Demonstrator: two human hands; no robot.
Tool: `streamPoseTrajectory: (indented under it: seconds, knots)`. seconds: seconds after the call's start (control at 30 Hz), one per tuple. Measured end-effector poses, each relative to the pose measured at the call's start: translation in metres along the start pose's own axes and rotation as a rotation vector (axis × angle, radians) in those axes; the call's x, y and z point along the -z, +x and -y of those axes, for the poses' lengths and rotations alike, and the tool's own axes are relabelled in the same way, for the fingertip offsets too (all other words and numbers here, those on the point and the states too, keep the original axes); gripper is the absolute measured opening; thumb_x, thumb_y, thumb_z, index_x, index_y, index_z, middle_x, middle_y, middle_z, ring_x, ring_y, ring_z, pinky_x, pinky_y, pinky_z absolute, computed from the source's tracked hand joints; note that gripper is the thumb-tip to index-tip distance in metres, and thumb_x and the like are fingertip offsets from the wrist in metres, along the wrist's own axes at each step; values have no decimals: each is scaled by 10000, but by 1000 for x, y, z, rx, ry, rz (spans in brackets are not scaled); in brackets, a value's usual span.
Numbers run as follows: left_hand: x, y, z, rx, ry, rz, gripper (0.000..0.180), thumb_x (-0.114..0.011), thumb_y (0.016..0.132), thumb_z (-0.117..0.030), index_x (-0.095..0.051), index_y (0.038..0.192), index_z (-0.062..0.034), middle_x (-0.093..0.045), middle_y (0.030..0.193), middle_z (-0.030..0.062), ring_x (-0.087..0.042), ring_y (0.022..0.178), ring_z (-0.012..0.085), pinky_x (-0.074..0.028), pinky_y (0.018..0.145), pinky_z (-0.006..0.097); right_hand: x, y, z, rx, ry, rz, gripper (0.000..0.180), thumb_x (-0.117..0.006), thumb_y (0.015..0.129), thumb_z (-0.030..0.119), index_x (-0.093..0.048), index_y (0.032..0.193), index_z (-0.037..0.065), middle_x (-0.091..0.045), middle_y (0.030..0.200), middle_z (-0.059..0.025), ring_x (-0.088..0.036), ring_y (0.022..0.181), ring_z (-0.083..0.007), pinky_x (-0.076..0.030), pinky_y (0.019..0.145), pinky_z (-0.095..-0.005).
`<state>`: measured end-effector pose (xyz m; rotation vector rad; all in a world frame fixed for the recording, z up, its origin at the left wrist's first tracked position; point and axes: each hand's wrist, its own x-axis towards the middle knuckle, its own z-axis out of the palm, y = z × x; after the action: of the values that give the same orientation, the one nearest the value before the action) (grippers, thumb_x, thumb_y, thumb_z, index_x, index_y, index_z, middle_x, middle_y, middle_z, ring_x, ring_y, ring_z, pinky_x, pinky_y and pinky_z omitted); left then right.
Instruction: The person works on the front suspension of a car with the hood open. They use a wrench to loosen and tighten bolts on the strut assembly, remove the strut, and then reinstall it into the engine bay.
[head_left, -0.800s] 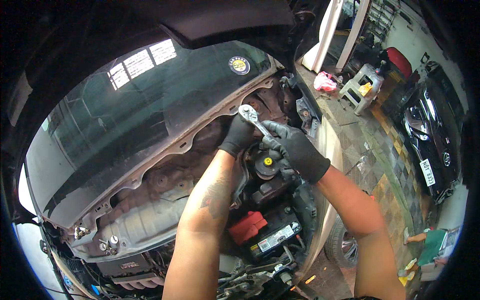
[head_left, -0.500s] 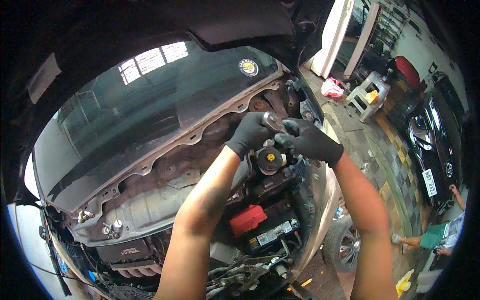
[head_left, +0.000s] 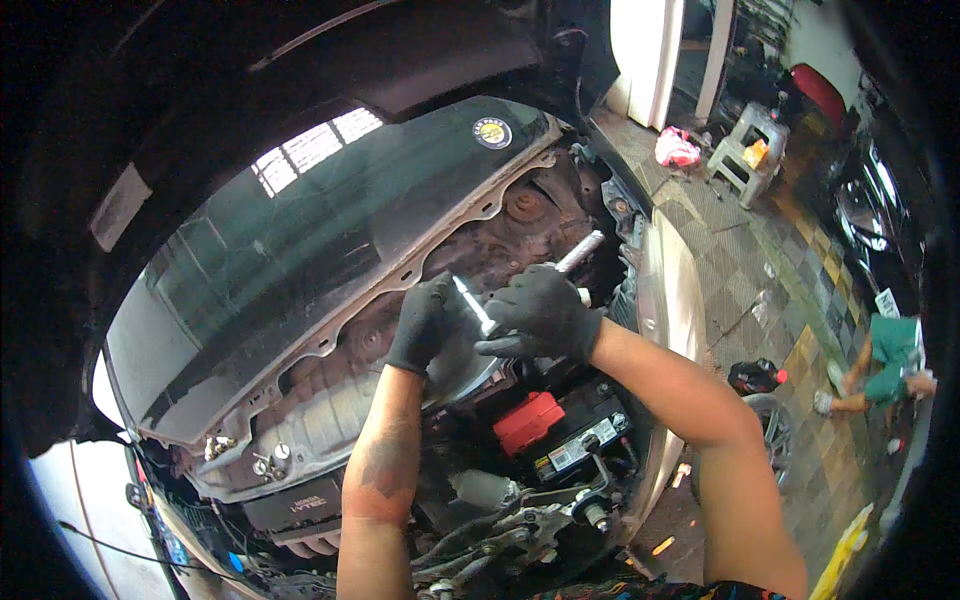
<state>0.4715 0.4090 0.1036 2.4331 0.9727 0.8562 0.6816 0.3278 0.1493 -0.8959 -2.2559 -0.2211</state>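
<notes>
Both hands wear black gloves over the open engine bay. My right hand (head_left: 545,312) is closed around a silver ratchet wrench. The knurled end of the ratchet wrench (head_left: 580,252) sticks out on the far side of the fist. On the other side, a thin bright metal rod (head_left: 472,303) shows between the two hands; whether it joins the wrench is hidden. My left hand (head_left: 425,325) has curled fingers beside the rod's upper tip. What those fingers hold, if anything, cannot be made out. Below the right hand sits a car battery (head_left: 585,440) with a red cover (head_left: 528,423).
The windshield (head_left: 340,230) lies beyond the bay under the raised hood (head_left: 420,60). An engine cover (head_left: 300,508) is at lower left. Right of the fender are a grey stool (head_left: 745,155), a dark bottle with red cap (head_left: 757,377), a wheel (head_left: 775,435) and a person in green shorts (head_left: 893,345).
Both hands have moved left and nearer, off the fluid reservoir's cap area. The ratchet wrench has turned, its knurled end now pointing far right. The view has shifted; the person at right has moved.
</notes>
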Motion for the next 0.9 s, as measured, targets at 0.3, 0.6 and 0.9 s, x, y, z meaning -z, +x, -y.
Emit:
streamPoseTrajectory:
  seconds: [0.3, 0.6, 0.9]
  knots:
    - [-9, 3, 9, 84, 126, -69, 161, -566, 818, -175, -570, 870, -23, -619, 780, 214, -591, 752, 422, -456, 644, 461, -45, 27, -20, 57, -71, 46, 284, -676, 682, 437, -607, 715, 164, -589, 672, -34, -599, 669, -238, -445, 641, -405]
    - [-15, 2, 26, 363, -125, -7, 323, -580, 874, -341, -636, 890, -23, -654, 859, 207, -631, 828, 359, -486, 720, 414, -58, 39, -22, 85, -139, 135, 267, -685, 665, 414, -610, 720, 164, -591, 694, -38, -610, 693, -242, -451, 655, -406]
    - [-18, 3, 26, 300, -313, 56, 254, -490, 940, -231, -643, 942, -29, -677, 876, 118, -649, 835, 243, -498, 732, 366, -61, 52, -14, 107, -290, 319, 169, -634, 702, 293, -633, 611, 150, -628, 651, -53, -618, 687, -249, -454, 605, -403]
